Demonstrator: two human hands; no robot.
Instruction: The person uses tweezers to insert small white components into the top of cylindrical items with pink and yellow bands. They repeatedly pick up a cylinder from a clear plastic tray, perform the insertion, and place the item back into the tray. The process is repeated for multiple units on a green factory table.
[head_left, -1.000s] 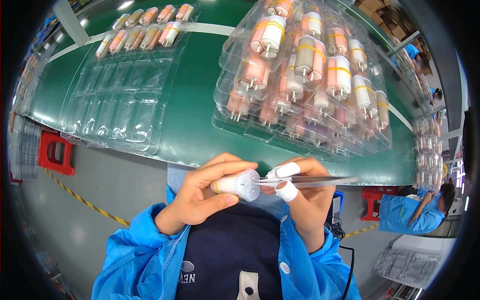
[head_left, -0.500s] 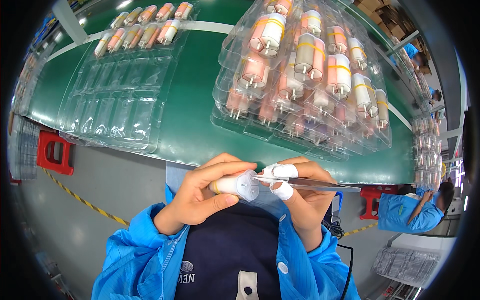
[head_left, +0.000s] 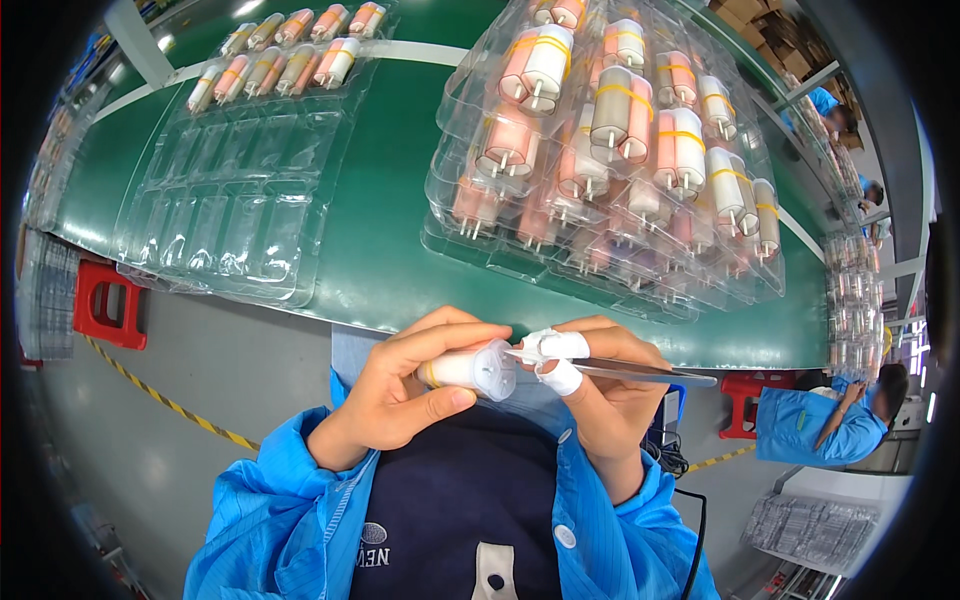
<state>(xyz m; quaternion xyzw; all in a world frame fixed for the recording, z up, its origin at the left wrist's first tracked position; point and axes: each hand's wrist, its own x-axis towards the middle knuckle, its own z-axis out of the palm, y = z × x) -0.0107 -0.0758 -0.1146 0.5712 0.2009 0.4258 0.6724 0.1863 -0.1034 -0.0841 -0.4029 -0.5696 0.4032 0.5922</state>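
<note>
My left hand (head_left: 405, 385) is closed round a white, rounded bundle (head_left: 465, 372) with a yellow band and a clear, lobed end facing right. What the bundle is made of inside, I cannot make out. White tape wraps the thumb and forefinger of my right hand (head_left: 605, 375). Those fingers pinch metal tweezers (head_left: 640, 371), whose fine tips are at the rim of the clear end; contact is hard to tell. The tweezers' broad back end sticks out to the right. Both hands are in front of my body, just below the table's near edge.
A stack of clear plastic trays (head_left: 440, 215) with banded pink, white and grey cylinder pairs stands on the green table (head_left: 385, 200). Left of it lies another clear tray (head_left: 215, 215), filled only in its far rows. Red stools (head_left: 108, 305) and a person in blue (head_left: 815, 425) are beyond.
The tweezers and my right hand have shifted very slightly left. My left hand keeps its hold, and the bundle has barely moved.
</note>
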